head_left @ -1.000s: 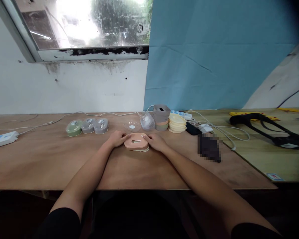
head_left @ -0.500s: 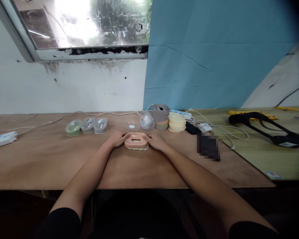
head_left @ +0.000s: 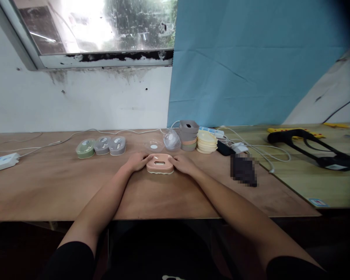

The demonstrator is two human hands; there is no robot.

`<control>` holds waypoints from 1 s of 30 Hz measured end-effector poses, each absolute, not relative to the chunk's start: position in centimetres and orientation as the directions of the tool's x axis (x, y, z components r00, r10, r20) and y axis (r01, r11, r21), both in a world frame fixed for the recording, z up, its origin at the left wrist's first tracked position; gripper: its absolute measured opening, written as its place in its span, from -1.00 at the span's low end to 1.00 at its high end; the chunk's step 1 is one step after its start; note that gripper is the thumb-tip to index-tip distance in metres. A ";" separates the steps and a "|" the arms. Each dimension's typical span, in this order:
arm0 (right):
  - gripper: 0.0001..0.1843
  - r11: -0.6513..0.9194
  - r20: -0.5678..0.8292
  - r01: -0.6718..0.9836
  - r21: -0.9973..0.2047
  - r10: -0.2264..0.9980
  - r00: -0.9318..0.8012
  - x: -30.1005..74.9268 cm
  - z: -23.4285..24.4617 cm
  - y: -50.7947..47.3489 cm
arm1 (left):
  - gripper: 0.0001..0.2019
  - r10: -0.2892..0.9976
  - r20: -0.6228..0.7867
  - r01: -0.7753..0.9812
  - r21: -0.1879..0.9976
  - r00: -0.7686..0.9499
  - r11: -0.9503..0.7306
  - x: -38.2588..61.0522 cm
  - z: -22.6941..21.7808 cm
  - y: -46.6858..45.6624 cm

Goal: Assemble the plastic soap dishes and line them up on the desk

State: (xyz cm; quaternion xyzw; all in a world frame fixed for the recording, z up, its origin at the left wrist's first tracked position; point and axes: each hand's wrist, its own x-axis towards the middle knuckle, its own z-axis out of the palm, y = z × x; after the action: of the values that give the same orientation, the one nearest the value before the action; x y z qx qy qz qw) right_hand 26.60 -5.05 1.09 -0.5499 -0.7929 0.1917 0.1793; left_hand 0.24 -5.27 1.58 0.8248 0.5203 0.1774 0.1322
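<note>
A pink plastic box (head_left: 160, 168) with rounded corners and an oval slot in its top lies on the brown tabletop in front of me. Along its lower edge shows a pale, wavy rim. My left hand (head_left: 138, 161) grips its left end, thumb along the side. At the right end my right hand (head_left: 183, 163) holds it the same way, fingers partly hidden behind. Just beyond the box are a clear lid (head_left: 154, 146) with a white label and a clear plastic piece (head_left: 172, 140).
Left back: a green box (head_left: 85, 149) and two grey ones (head_left: 118, 146) under clear lids. Right back: stacked grey parts (head_left: 188, 130) and pale yellow trays (head_left: 207, 142). Cables, a power strip (head_left: 2, 162), a blurred dark object (head_left: 244, 170) and a black frame (head_left: 312, 149) lie around.
The pink box has turned slightly and sits more level, its pale rim now running evenly along the front. Both hands keep their hold. The view has shifted a little.
</note>
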 end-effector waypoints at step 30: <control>-0.30 0.361 0.129 0.782 -0.508 0.930 -0.345 26.7 1.1 -5.2 | -0.47 0.939 0.163 0.811 0.473 0.302 -0.343 0.3 0.9 -4.5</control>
State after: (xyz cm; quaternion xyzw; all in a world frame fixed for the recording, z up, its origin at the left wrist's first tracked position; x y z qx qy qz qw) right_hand 26.66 -5.17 1.12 -0.5352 -0.7996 0.1822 0.2027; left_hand 0.33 -4.54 0.90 0.7922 0.5524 0.2095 0.1527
